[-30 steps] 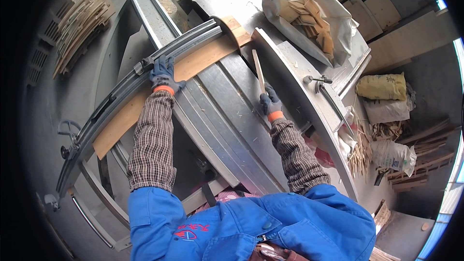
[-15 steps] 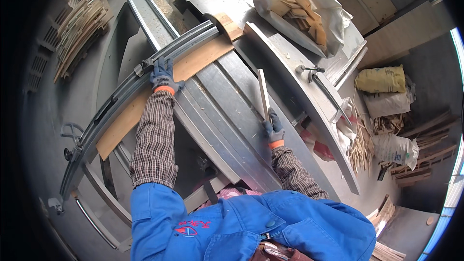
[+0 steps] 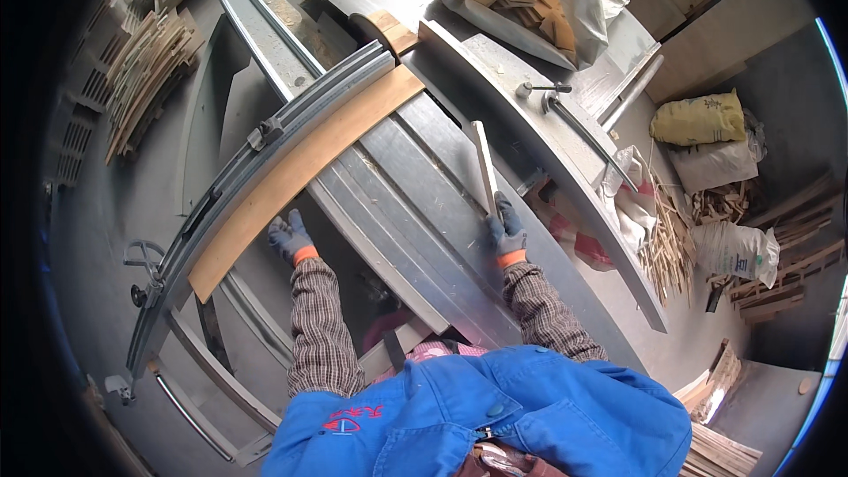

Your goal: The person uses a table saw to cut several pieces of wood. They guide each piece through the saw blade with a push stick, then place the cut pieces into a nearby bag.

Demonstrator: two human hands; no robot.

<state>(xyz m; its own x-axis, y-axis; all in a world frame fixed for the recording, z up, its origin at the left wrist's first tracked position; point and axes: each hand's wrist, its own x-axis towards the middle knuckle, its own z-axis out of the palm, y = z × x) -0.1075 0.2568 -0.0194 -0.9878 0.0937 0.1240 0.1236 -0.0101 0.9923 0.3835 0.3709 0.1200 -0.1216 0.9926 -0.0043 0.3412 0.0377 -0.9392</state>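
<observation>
Along the long grey metal fence (image 3: 311, 106) we have a flat tan wooden board (image 3: 322, 159), at eleven o'clock from our blue-gloved left hand (image 3: 291, 237), its fingers half curled, holding nothing visible. Over the grooved silver metal table (image 3: 415, 212), a narrow pale wooden strip (image 3: 485, 168) points toward eleven o'clock, our blue-gloved right hand (image 3: 506, 230) closed around its near end.

Slim pale stick (image 3: 484, 163), long tan board (image 3: 297, 168)
</observation>
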